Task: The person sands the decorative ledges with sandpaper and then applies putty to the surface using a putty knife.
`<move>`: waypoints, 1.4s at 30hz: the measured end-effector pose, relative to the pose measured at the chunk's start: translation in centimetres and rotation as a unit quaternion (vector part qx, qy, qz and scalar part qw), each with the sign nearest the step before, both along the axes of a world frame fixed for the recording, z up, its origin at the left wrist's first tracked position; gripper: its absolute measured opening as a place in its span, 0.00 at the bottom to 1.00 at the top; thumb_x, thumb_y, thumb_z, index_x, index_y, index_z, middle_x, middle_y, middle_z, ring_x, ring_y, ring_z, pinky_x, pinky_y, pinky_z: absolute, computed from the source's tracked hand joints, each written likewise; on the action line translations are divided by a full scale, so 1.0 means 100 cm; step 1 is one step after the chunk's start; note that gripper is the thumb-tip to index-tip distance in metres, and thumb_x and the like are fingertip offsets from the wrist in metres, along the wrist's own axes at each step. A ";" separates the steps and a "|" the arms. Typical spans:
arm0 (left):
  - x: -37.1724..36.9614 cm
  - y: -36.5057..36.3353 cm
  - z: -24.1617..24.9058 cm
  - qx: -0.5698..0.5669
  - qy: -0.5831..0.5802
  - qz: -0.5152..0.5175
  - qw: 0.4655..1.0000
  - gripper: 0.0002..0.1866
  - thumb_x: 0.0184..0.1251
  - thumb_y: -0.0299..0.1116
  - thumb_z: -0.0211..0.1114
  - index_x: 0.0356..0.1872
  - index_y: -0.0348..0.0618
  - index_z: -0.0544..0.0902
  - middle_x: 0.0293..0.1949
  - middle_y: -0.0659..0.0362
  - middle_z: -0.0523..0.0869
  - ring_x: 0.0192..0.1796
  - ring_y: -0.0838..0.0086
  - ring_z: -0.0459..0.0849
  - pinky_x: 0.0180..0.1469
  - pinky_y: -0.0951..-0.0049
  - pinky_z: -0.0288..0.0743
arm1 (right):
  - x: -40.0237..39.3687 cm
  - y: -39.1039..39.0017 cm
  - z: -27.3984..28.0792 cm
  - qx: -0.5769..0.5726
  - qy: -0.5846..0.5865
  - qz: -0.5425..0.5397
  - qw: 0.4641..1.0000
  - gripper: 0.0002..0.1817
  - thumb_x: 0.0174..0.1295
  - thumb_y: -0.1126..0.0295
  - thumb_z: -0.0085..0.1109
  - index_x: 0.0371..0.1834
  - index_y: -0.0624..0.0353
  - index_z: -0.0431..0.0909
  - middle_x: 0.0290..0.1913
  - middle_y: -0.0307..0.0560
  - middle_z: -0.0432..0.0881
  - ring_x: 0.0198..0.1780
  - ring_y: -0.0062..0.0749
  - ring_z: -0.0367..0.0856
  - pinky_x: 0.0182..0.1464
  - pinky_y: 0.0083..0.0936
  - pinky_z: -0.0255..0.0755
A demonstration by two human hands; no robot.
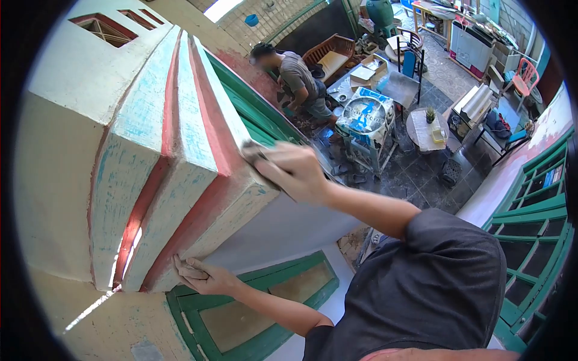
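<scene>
My right hand (295, 171) is closed around a thin, flat greyish sanding piece (259, 165), pressed against the outer corner of a stepped wall ledge (195, 138). The ledge has worn white and pale blue bands with red stripes between them. Lower down, my left hand (201, 277) rests against the ledge's lower edge, its fingers bent and dusty. Whether anything is under those fingers is hidden.
Below the ledge is a green-framed door (325, 271). A co-worker (301, 78) bends near the wall beyond. A paint-stained stand (364, 120), a round table (427, 129) and chairs stand on the tiled floor. Green windows (533, 240) line the right.
</scene>
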State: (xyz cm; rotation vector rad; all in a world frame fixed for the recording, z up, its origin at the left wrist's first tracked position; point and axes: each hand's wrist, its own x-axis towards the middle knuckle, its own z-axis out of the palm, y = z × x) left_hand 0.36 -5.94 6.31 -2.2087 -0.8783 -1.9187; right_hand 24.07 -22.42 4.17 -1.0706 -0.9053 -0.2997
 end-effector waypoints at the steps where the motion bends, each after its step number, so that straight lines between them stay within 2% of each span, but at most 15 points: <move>1: 0.000 0.001 0.000 0.006 0.007 0.003 1.000 0.14 0.86 0.31 0.57 0.54 0.27 0.82 0.64 0.45 0.84 0.65 0.57 0.81 0.62 0.59 0.74 | -0.010 -0.003 -0.008 0.028 0.004 0.004 1.000 0.13 0.71 0.67 0.65 0.32 0.65 0.88 0.40 0.57 0.89 0.30 0.41 0.76 0.38 0.36 0.72; 5: -0.003 0.002 -0.001 0.016 0.032 0.012 0.999 0.15 0.86 0.32 0.57 0.58 0.28 0.82 0.64 0.46 0.83 0.65 0.57 0.81 0.61 0.59 0.75 | 0.018 0.024 0.012 0.056 -0.020 -0.015 0.998 0.11 0.71 0.68 0.64 0.35 0.65 0.89 0.41 0.58 0.90 0.30 0.41 0.77 0.37 0.36 0.72; 6: -0.002 0.003 -0.001 0.012 0.024 0.011 1.000 0.16 0.86 0.31 0.57 0.59 0.28 0.82 0.64 0.46 0.83 0.65 0.56 0.81 0.61 0.59 0.76 | 0.036 0.035 0.022 -0.026 -0.017 -0.025 0.999 0.11 0.71 0.70 0.64 0.33 0.68 0.86 0.32 0.56 0.85 0.33 0.39 0.81 0.40 0.33 0.75; 9: 0.002 -0.003 0.000 -0.003 0.007 0.007 1.000 0.15 0.85 0.31 0.58 0.59 0.27 0.81 0.64 0.46 0.83 0.65 0.56 0.81 0.61 0.59 0.76 | 0.055 0.071 0.035 0.124 0.018 -0.002 0.992 0.10 0.70 0.70 0.64 0.34 0.67 0.86 0.34 0.58 0.85 0.32 0.40 0.81 0.40 0.33 0.75; 17: -0.003 0.001 -0.003 0.023 0.033 0.017 0.999 0.21 0.77 0.31 0.68 0.63 0.28 0.80 0.67 0.48 0.82 0.67 0.57 0.81 0.63 0.59 0.75 | -0.003 -0.002 -0.005 0.005 -0.027 -0.010 1.000 0.11 0.70 0.73 0.63 0.32 0.68 0.88 0.50 0.53 0.93 0.31 0.34 0.81 0.38 0.30 0.75; 20: 0.004 -0.004 -0.002 0.002 0.007 0.021 1.000 0.22 0.73 0.32 0.72 0.61 0.28 0.81 0.66 0.49 0.83 0.67 0.56 0.80 0.64 0.58 0.75 | 0.045 0.043 0.022 -0.030 -0.032 -0.032 0.999 0.10 0.71 0.71 0.63 0.36 0.66 0.89 0.42 0.57 0.91 0.31 0.34 0.80 0.40 0.29 0.75; 22: 0.005 -0.005 -0.001 -0.005 0.001 0.024 1.000 0.23 0.72 0.33 0.73 0.60 0.28 0.81 0.65 0.50 0.84 0.67 0.56 0.80 0.64 0.58 0.74 | 0.069 0.083 0.043 0.111 0.015 -0.022 0.994 0.11 0.72 0.69 0.63 0.36 0.66 0.88 0.36 0.58 0.87 0.32 0.37 0.80 0.40 0.31 0.75; 25: 0.005 -0.003 -0.001 0.011 0.009 0.039 0.999 0.22 0.71 0.32 0.73 0.60 0.29 0.81 0.64 0.51 0.85 0.68 0.56 0.80 0.65 0.58 0.74 | 0.065 0.082 0.036 0.120 -0.018 -0.064 0.991 0.12 0.72 0.69 0.63 0.34 0.67 0.87 0.36 0.58 0.87 0.32 0.38 0.80 0.40 0.32 0.75; 27: 0.005 -0.003 -0.001 0.006 -0.002 0.032 0.999 0.22 0.70 0.31 0.74 0.60 0.29 0.81 0.64 0.51 0.85 0.68 0.56 0.80 0.65 0.57 0.74 | 0.037 0.041 0.020 0.010 -0.027 -0.052 0.998 0.13 0.72 0.69 0.63 0.33 0.67 0.88 0.42 0.58 0.91 0.33 0.38 0.82 0.40 0.32 0.75; 30: 0.007 -0.005 -0.001 0.006 -0.006 0.027 1.000 0.22 0.68 0.30 0.74 0.60 0.29 0.82 0.63 0.51 0.86 0.68 0.56 0.80 0.65 0.57 0.74 | 0.004 0.003 -0.006 0.002 -0.040 -0.022 0.999 0.12 0.71 0.71 0.63 0.32 0.68 0.89 0.49 0.57 0.92 0.29 0.36 0.80 0.36 0.32 0.74; 33: 0.005 -0.004 0.000 0.006 0.000 0.035 0.999 0.22 0.68 0.29 0.74 0.60 0.30 0.82 0.63 0.51 0.86 0.68 0.57 0.80 0.65 0.57 0.74 | 0.006 0.004 0.003 0.031 -0.052 -0.017 0.998 0.12 0.71 0.72 0.63 0.32 0.68 0.88 0.47 0.56 0.93 0.28 0.35 0.79 0.35 0.31 0.73; 36: 0.005 -0.003 -0.001 -0.001 -0.001 0.034 0.999 0.23 0.69 0.31 0.74 0.61 0.32 0.82 0.63 0.51 0.86 0.67 0.56 0.80 0.66 0.56 0.73 | 0.057 0.063 0.028 0.055 -0.032 -0.036 0.997 0.15 0.72 0.68 0.63 0.31 0.70 0.81 0.26 0.55 0.75 0.28 0.38 0.76 0.35 0.33 0.70; 40: 0.005 -0.003 -0.001 -0.001 -0.008 0.022 1.000 0.23 0.70 0.32 0.74 0.62 0.34 0.83 0.64 0.51 0.86 0.66 0.54 0.79 0.66 0.55 0.72 | 0.071 0.092 0.039 0.153 0.000 -0.048 0.987 0.14 0.72 0.66 0.63 0.34 0.65 0.87 0.29 0.55 0.84 0.28 0.43 0.78 0.34 0.38 0.70; 41: 0.005 -0.003 0.000 0.003 -0.008 0.021 1.000 0.23 0.70 0.32 0.74 0.62 0.34 0.83 0.64 0.51 0.86 0.66 0.54 0.79 0.66 0.55 0.72 | 0.065 0.075 0.024 0.033 -0.009 -0.053 0.998 0.13 0.72 0.67 0.63 0.33 0.64 0.88 0.35 0.55 0.89 0.27 0.41 0.75 0.34 0.37 0.69; 42: 0.005 -0.003 0.000 0.003 -0.006 0.030 1.000 0.22 0.69 0.29 0.74 0.61 0.32 0.82 0.63 0.51 0.85 0.66 0.55 0.80 0.64 0.57 0.74 | 0.052 0.057 0.014 0.025 -0.042 -0.040 0.998 0.12 0.70 0.68 0.65 0.31 0.64 0.88 0.43 0.53 0.92 0.25 0.38 0.72 0.32 0.35 0.67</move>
